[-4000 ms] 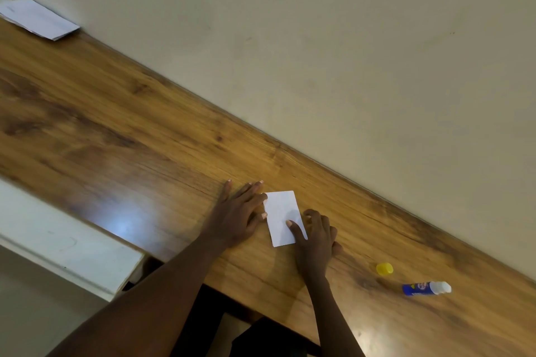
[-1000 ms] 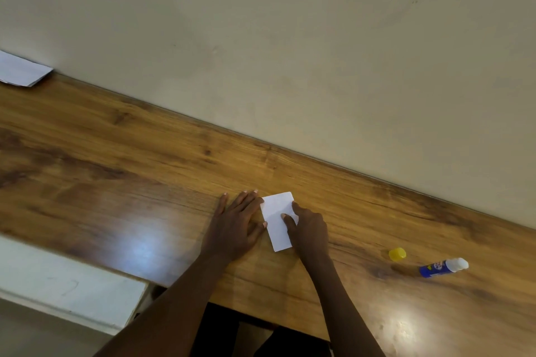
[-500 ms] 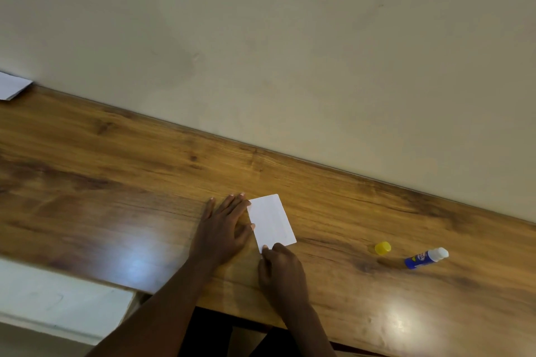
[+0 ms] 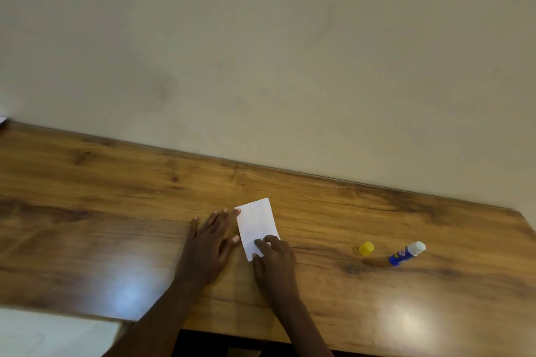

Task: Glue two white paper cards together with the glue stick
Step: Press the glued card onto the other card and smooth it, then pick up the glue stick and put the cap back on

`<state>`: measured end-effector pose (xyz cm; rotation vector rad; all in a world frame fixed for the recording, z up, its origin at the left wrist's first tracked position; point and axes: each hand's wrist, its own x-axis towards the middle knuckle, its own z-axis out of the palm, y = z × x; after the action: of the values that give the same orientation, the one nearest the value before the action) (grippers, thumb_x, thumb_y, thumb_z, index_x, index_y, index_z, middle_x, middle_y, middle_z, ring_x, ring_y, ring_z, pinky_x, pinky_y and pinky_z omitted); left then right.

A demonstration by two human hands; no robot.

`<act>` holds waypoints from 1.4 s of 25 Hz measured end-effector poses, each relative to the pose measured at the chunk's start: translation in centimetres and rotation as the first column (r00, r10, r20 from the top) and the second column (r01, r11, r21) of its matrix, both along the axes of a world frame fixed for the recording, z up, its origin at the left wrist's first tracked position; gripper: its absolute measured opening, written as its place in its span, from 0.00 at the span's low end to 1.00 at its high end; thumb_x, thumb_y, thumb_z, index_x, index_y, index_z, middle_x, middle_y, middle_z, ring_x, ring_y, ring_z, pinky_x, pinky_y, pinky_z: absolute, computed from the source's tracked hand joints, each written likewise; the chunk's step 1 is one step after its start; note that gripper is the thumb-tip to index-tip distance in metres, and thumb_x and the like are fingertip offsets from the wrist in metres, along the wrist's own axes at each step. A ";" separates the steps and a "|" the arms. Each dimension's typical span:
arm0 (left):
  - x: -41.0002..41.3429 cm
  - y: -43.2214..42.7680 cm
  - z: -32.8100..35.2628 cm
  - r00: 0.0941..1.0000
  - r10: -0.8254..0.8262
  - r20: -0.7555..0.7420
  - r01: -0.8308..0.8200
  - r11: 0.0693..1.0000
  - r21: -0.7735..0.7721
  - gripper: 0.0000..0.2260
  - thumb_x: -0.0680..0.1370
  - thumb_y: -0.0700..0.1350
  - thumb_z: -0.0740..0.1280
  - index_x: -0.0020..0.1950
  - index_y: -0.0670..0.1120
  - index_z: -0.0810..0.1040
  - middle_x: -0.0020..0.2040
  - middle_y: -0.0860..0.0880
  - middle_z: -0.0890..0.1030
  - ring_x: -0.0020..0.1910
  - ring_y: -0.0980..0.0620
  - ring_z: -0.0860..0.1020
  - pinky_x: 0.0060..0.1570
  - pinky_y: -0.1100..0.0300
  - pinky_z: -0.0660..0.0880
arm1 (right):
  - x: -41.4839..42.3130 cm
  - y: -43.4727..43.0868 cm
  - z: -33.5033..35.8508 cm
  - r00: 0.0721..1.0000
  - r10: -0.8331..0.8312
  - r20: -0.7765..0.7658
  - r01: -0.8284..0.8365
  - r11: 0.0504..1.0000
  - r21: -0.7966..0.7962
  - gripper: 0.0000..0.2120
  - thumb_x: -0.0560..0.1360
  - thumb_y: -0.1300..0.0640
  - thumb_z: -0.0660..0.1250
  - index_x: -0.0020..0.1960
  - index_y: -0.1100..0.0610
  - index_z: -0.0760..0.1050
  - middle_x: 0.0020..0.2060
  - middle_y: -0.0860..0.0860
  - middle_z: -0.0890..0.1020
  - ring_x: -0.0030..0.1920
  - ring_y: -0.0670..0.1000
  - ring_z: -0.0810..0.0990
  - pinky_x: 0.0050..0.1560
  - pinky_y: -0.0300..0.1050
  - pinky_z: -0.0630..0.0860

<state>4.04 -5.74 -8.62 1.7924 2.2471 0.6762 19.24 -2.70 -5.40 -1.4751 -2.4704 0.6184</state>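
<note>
Wooden desk (image 4: 116, 211) against a plain wall carried the white card (image 4: 256, 223), lying flat between the hands. Its near end was pressed under the right hand (image 4: 274, 261); the left hand (image 4: 208, 243) was spread flat beside it. Cap (image 4: 366, 248) and glue stick (image 4: 406, 253) were seen farther right.

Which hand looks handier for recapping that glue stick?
Probably the right hand: the small yellow cap and blue glue stick lie on its side; the left hand rests flat beside the white card.
</note>
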 end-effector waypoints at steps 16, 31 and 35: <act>-0.5 0.0 -0.1 0.999 0.003 0.050 0.001 0.998 -0.064 0.27 0.78 0.57 0.53 0.69 0.64 0.37 0.75 0.53 0.59 0.75 0.53 0.55 0.72 0.49 0.43 | -2.9 6.5 -0.9 0.959 -0.269 -0.089 0.266 0.963 -0.043 0.19 0.77 0.56 0.56 0.67 0.61 0.63 0.67 0.55 0.67 0.65 0.53 0.67 0.64 0.42 0.67; 8.2 4.1 5.1 0.982 -0.150 0.113 0.164 0.979 -0.123 0.33 0.76 0.62 0.54 0.75 0.48 0.49 0.76 0.46 0.57 0.74 0.44 0.58 0.72 0.49 0.57 | 13.9 7.2 7.0 0.798 -0.421 -0.430 0.556 0.790 0.259 0.16 0.69 0.63 0.68 0.57 0.59 0.75 0.57 0.58 0.78 0.59 0.59 0.73 0.54 0.52 0.65; 16.6 7.4 6.2 0.881 -0.152 0.448 0.237 0.961 -0.140 0.35 0.72 0.53 0.69 0.74 0.49 0.54 0.74 0.46 0.62 0.71 0.45 0.63 0.67 0.53 0.64 | 19.7 6.8 7.6 0.742 -0.474 -0.474 0.617 0.759 0.208 0.30 0.65 0.52 0.74 0.65 0.54 0.68 0.61 0.56 0.74 0.60 0.58 0.70 0.55 0.55 0.65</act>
<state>20.67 1.70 -2.40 1.5611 1.7475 0.7085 38.90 4.07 2.16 -1.6262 -1.5965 0.2836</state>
